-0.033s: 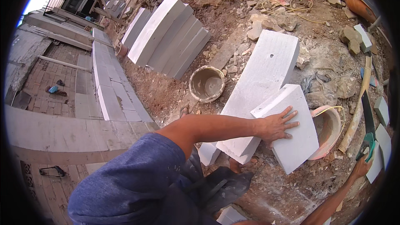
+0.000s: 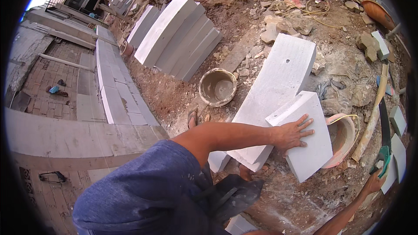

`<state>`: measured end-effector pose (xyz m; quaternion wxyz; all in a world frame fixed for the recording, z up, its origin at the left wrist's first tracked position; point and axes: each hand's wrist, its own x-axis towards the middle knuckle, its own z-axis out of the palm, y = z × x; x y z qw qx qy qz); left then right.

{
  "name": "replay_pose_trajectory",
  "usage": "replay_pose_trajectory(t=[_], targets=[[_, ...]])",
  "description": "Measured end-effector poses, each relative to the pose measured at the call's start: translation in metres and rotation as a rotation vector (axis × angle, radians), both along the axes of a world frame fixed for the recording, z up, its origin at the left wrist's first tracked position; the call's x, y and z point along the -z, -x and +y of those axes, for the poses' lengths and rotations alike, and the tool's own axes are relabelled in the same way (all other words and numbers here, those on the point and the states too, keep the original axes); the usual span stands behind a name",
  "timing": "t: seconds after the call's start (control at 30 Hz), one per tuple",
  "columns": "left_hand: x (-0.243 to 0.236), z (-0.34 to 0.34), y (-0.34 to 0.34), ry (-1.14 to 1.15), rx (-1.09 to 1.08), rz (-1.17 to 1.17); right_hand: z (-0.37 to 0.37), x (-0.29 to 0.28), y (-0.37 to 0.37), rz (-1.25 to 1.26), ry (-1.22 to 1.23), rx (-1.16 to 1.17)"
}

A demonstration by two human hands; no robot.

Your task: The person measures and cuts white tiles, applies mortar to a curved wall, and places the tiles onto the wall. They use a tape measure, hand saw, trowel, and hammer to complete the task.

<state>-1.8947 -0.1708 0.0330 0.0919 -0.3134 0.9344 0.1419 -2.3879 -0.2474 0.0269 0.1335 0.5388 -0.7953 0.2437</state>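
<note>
My left hand point(image 2: 296, 134) lies flat, fingers spread, on top of a short pale lightweight concrete block point(image 2: 311, 159). That block sits tilted across the lower end of a long pale block point(image 2: 278, 74). Toward the right rim, my right hand point(image 2: 373, 182) is closed round the green handle of a handsaw point(image 2: 385, 124). The saw's dark blade points away from me, apart from the short block. Beside that block stands a pinkish bucket point(image 2: 353, 126) with a yellow handle, smeared inside with pale residue.
Several pale blocks point(image 2: 174, 30) lean in a stack at the far left of centre. A mortar-stained bucket point(image 2: 203, 88) stands nearer. A low block wall point(image 2: 114, 98) runs along the left. A wooden pole point(image 2: 370, 124) lies by the saw; offcuts point(image 2: 397, 119) and rubble point(image 2: 283, 26) litter the ground.
My right hand and the saw have shifted slightly left and down in the picture. My left hand stays pressed on the short block; the whole view has moved a little.
</note>
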Motion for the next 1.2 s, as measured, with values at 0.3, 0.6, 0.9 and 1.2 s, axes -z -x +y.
replay_pose_trajectory(t=[0.3, 0.6, 0.9, 1.2], targets=[[-0.086, 0.11, -0.089, -0.393, -0.207, 0.798, 0.186, -0.194, -0.259, -0.543, 0.163, -0.268], [-0.163, 0.209, -0.412, -0.885, -0.846, 1.389, 0.208, -0.253, -0.668, -1.266, -0.298, -0.667], [-0.197, 0.28, -0.661, -0.388, -1.735, 2.301, 0.206, -0.252, -1.018, -1.365, -0.891, -1.037], [-0.192, 0.334, -0.811, 0.155, -2.355, 2.096, 0.246, -0.249, -1.209, 0.047, -0.692, -1.988]])
